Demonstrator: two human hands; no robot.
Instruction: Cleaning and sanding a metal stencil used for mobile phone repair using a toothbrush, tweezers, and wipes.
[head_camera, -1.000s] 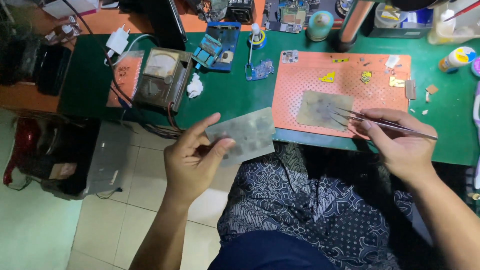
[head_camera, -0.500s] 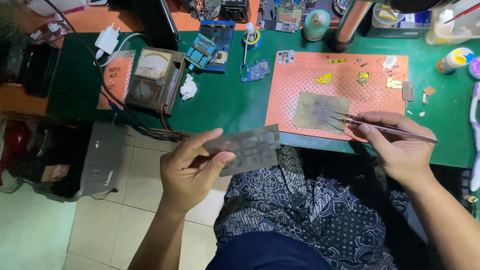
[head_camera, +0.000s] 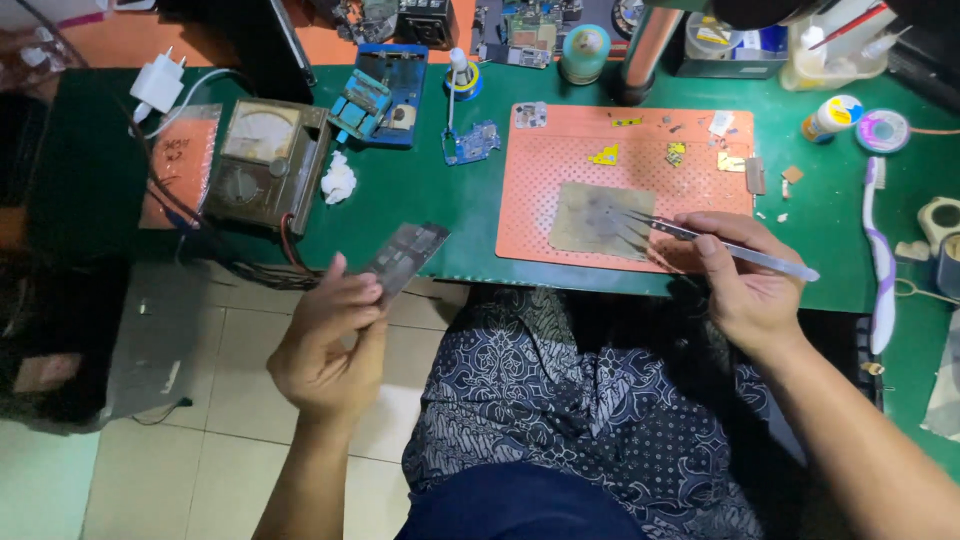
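Left hand (head_camera: 325, 345) is out in front of the bench edge, over the tiled floor, fingers curled shut on a thin grey metal stencil plate (head_camera: 405, 258). It's pinched at its near end between thumb and fingertips, and the rest sticks up and away toward the green mat (head_camera: 440, 205), tilted so you see it at an angle. The far corner overlaps the mat's front edge in view, but I can't tell if it touches.

Right hand (head_camera: 745, 285) rests at the front edge of the bench, closed round a pair of silver tweezers (head_camera: 720, 245) in a pen-style hold. The tips point left and sit over a second grey stencil sheet (head_camera: 600, 220) lying flat on the orange perforated silicone work mat (head_camera: 540, 170). Can't make out if the tips are pinching anything, too small.

Other stuff around: an old analogue multimeter (head_camera: 262, 165) on the left side of the bench with a wad of white tissue (head_camera: 338, 182) just beside it, a blue board holder (head_camera: 385, 95) behind that, a small circuit board (head_camera: 472, 142) near the orange mat's left corner, and a purple-and-white toothbrush (head_camera: 880, 255) lying off to the right. Patterned dark fabric (head_camera: 560, 400) covers the lap below.
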